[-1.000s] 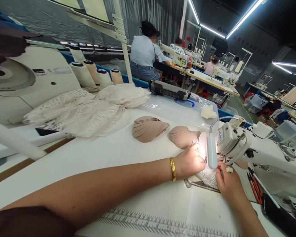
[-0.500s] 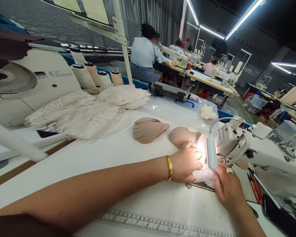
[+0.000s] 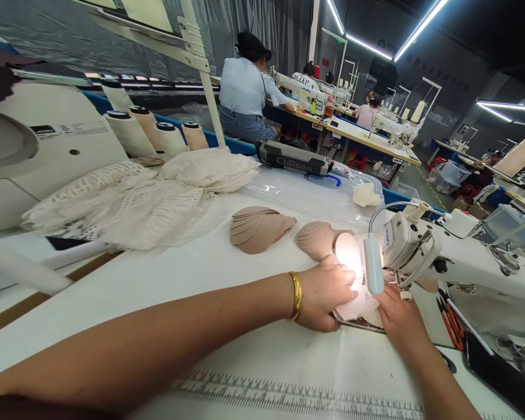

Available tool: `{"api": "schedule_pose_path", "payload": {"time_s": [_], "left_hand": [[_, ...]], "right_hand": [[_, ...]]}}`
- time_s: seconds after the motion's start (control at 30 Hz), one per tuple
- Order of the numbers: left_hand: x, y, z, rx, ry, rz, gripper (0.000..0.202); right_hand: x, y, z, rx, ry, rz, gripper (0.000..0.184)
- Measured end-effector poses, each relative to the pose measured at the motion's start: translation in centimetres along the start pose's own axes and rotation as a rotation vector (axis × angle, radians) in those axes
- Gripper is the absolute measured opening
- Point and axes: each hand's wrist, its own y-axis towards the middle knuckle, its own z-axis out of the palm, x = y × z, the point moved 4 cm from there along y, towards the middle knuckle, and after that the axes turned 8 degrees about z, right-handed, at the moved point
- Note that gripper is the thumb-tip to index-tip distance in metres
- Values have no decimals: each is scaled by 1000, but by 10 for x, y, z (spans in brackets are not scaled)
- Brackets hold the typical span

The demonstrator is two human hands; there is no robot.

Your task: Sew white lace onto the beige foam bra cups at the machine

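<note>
My left hand, with a gold bangle on its wrist, lies over a pale workpiece at the needle of the white sewing machine. Its fingers curl and press down on the piece under the bright lamp. My right hand rests on the same piece from the near side, fingers closed against it by the presser foot. Two stacks of tan bra cups lie just beyond my left hand.
White lace fabric is heaped at the left by thread cones. A clear plastic bin and a grey Claison case stand behind. Red-handled scissors lie right of the machine. Other people sew at far tables.
Both hands have drawn the pale piece toward me and slightly down at the needle. The camera view has shifted a little to the right.
</note>
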Motion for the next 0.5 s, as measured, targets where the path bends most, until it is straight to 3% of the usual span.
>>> {"api": "schedule_pose_path", "payload": {"time_s": [0.13, 0.3, 0.5], "left_hand": [[-3, 5, 4, -95, 51, 95, 14], [7, 6, 13, -167, 94, 44, 18], [1, 6, 16, -233, 138, 178, 20]], "right_hand": [[4, -2, -7, -25, 25, -9, 46], [14, -2, -8, 4, 86, -66, 40], [7, -1, -1, 19, 45, 8, 58]]}}
